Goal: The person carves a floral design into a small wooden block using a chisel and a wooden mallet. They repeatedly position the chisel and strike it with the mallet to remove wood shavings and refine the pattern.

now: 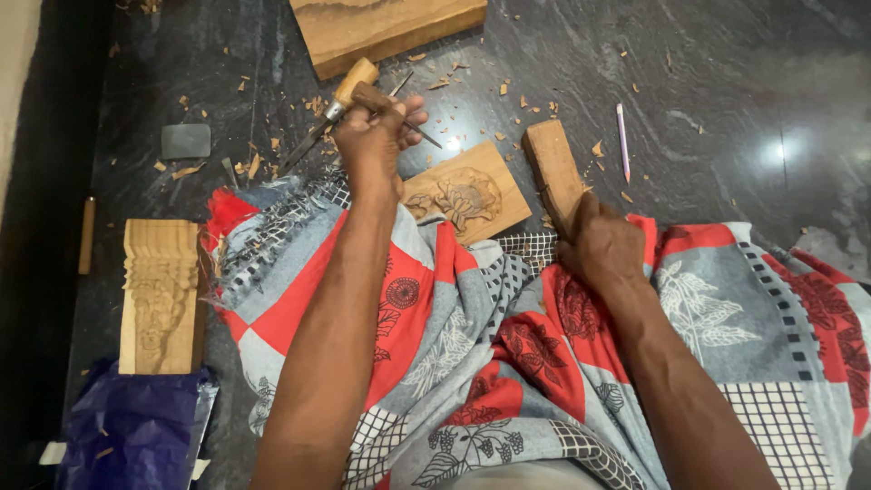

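At upper centre, a stiff wooden-handled chisel (376, 98) is gripped by the left hand (374, 136); a rigid wooden mallet block (553, 171), probably heavy, is clasped at its lower end by the right hand (603, 247).

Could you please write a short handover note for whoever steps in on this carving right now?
Left hand: closed around a wooden-handled chisel, other chisels lying beside it on the dark floor.
Right hand: grips a wooden mallet.
Carved panel: lies between the hands, against the patterned cloth.
Done: a flower relief is cut; chips are scattered around.
Left: chisel is not on the panel; how finished the relief is cannot be told.
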